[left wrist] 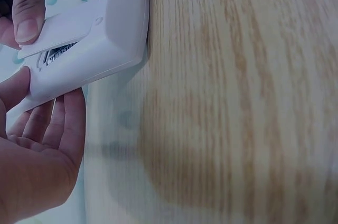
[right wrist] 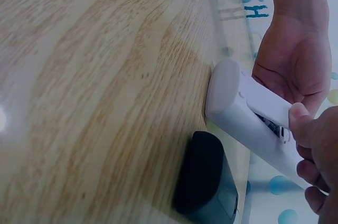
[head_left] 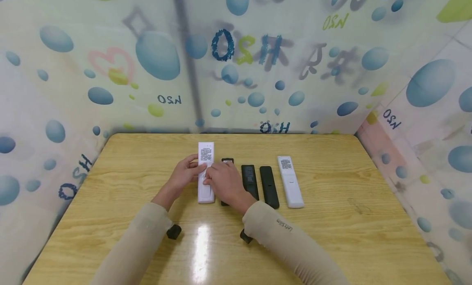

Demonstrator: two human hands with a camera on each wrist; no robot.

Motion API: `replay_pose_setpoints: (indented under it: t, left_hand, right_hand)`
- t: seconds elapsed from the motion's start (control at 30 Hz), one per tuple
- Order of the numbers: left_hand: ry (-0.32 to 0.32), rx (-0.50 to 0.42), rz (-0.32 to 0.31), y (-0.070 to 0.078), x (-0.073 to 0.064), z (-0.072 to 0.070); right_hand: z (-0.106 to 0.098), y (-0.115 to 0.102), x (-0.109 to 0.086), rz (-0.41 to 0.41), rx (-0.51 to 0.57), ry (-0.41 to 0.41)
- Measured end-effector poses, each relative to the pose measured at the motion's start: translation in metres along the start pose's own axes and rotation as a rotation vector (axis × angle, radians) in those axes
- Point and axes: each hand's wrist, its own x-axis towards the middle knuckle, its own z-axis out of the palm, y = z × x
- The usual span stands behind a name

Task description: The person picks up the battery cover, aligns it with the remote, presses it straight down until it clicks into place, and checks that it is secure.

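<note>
A white remote control (head_left: 206, 150) lies face down, its label up and its near end at the wooden table. My left hand (head_left: 182, 175) grips it from the left side, with the thumb on its back and the fingers curled beneath, as the left wrist view shows. My right hand (head_left: 226, 182) pinches the upper edge of the battery cover (left wrist: 68, 26). That cover is tilted up at this edge, while its other end stays against the remote. Beneath it shows part of the battery compartment (right wrist: 270, 124), with metal springs in it.
Right of the white remote, a black remote (head_left: 228, 159) lies partly hidden under my right hand. Farther right come another black remote with a label (head_left: 250, 178), a plain black remote (head_left: 269, 186) and a second white remote (head_left: 291, 184). A patterned curtain (head_left: 236, 100) stands behind the table (head_left: 332, 236).
</note>
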Motion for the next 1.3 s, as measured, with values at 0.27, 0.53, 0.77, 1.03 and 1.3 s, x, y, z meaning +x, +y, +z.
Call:
replay_pose_setpoints:
  t: [0.27, 0.53, 0.77, 1.03, 1.3]
  left_hand:
    - [-0.004, -0.003, 0.012, 0.0, 0.0, 0.0]
    - [-0.013, 0.005, 0.031, 0.001, -0.001, 0.001]
    - [-0.01, 0.01, 0.025, -0.001, -0.002, 0.0]
    - [-0.017, 0.004, 0.03, 0.0, -0.001, 0.001]
    - [-0.032, 0.034, 0.045, 0.002, -0.003, 0.002]
  right_hand:
    - [0.003, 0.001, 0.0, -0.002, 0.011, 0.033]
    - [0.007, 0.003, 0.0, 0.046, 0.035, 0.04]
    - [0.006, 0.006, -0.001, 0.084, 0.045, 0.067]
    - [-0.001, 0.015, -0.003, 0.196, 0.024, -0.023]
    - [0.007, 0.013, -0.004, 0.189, -0.09, -0.141]
